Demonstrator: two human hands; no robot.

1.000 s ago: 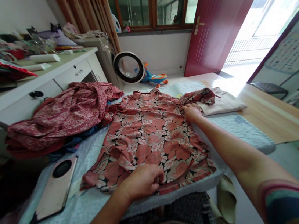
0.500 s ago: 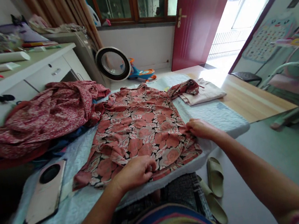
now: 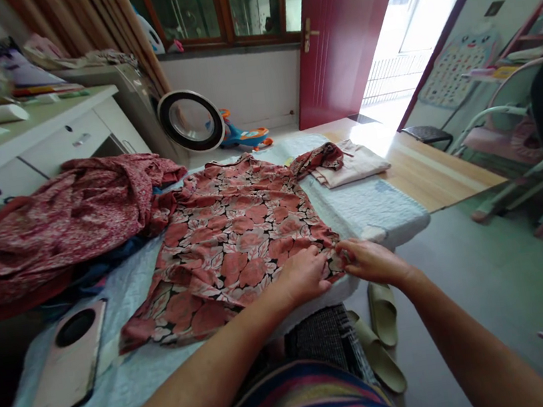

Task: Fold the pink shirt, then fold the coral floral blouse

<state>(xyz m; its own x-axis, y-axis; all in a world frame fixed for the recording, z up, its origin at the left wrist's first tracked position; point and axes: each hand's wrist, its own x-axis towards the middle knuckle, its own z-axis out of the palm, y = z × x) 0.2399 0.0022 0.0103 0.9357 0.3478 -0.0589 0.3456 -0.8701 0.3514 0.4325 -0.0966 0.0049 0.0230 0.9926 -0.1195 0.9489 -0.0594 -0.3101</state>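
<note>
A floral blouse [image 3: 235, 235] in rust red, grey and black lies spread on a pale quilted cover [image 3: 367, 200], its hem towards me. My right hand [image 3: 368, 261] pinches the blouse's lower right corner. Just left of it, my left hand [image 3: 304, 274] is on the fabric near the hem, fingers curled and closed on the cloth. Its fingertips are partly hidden. The blouse's right sleeve lies bunched beside a folded pale garment [image 3: 351, 164].
A heap of red patterned cloth [image 3: 70, 211] lies at the left, with a phone [image 3: 66, 364] in front. Behind are a front-loading washer's open round door [image 3: 192, 121] and a toy car [image 3: 247, 137]. Green slippers [image 3: 384, 329] are on the floor. A red door [image 3: 342, 25] stands open.
My left hand has slid right along the hem towards my right hand. My right hand has come down to the lower corner. The view has shifted slightly right.
</note>
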